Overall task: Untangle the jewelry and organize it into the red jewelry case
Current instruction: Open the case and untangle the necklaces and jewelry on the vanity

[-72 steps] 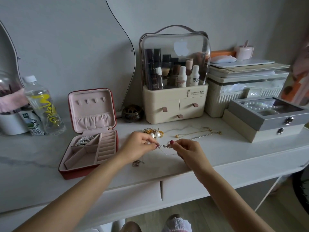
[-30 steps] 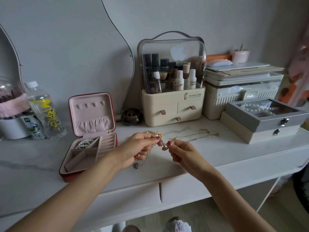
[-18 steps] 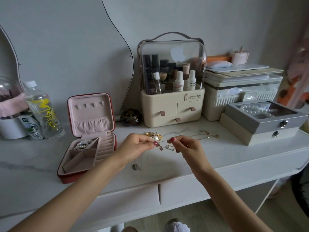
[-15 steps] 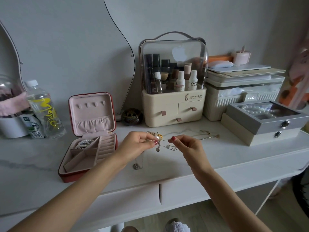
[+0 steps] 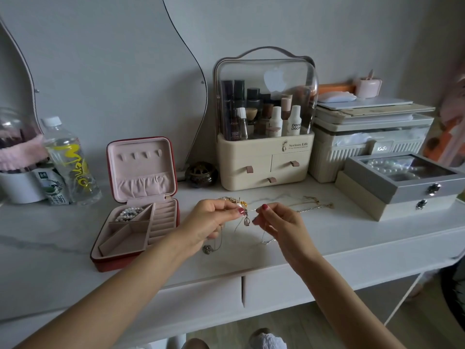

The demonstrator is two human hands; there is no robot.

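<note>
The red jewelry case (image 5: 118, 263) stands open at the left of the white dresser top, pink inside, with a pearl bracelet (image 5: 128, 214) in its back compartment. My left hand (image 5: 210, 222) and my right hand (image 5: 279, 224) each pinch a thin silver chain (image 5: 249, 210) stretched between them above the top. A small drop pendant (image 5: 246, 221) hangs from it. A second pendant (image 5: 207, 248) dangles below my left hand. A gold tangle with a pearl (image 5: 237, 201) lies just behind my left fingers. Gold and silver chains (image 5: 314, 206) lie to the right.
A cream cosmetics organizer (image 5: 264, 157) stands behind the hands, with a small dark pot (image 5: 201, 173) beside it. Grey and beige jewelry boxes (image 5: 402, 187) sit at the right, a white bin (image 5: 364, 149) behind them. Water bottles (image 5: 71, 162) stand at the left.
My hands drew a little apart, pulling the silver chain taut between them. The drop pendant now hangs free below it.
</note>
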